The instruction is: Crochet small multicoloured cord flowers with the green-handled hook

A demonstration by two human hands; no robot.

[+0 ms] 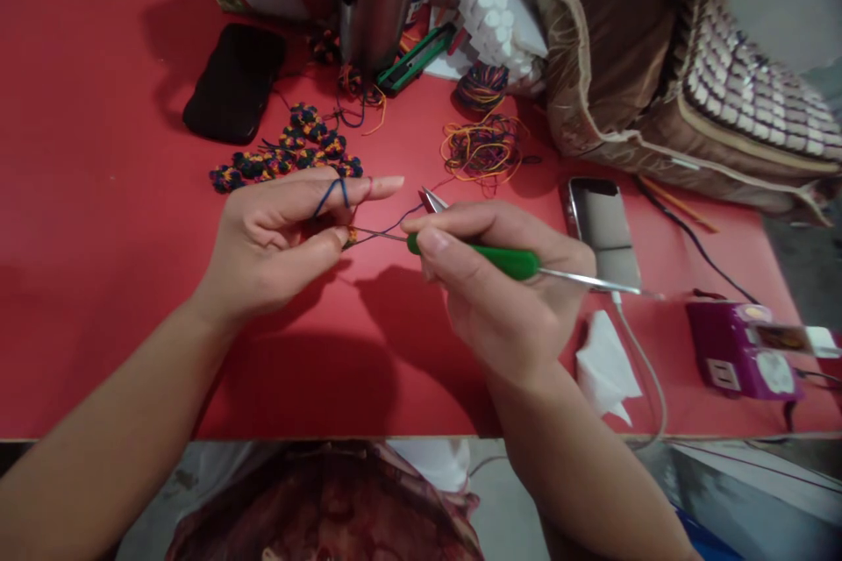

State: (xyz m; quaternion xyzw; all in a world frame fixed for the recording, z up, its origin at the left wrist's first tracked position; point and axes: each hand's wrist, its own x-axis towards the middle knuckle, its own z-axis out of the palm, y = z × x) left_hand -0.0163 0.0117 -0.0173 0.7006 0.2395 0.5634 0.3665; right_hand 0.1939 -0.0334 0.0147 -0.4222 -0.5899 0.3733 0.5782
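My left hand [280, 237] pinches a small crocheted piece [352, 236] of orange and dark yarn between thumb and fingers. Blue yarn [338, 186] loops around its outstretched index finger. In my right hand [506, 280] is a crochet hook with a green handle [503, 260], its thin metal shaft reaching left to the small piece. Pointed metal tips [431, 200], perhaps of scissors, stick out beyond the right fingers; the rest is hidden. Behind my left hand lies a cluster of multicoloured crocheted pieces [289, 153]. Loose yarn [483, 149] is tangled beyond the right hand.
A black phone [233, 83] lies at the back left. A green utility knife [416, 59] rests beside a metal cylinder [381, 0]. To the right are a brown cushion [618, 44], a phone on a cable [602, 223], a crumpled tissue [606, 368] and a purple box [743, 351].
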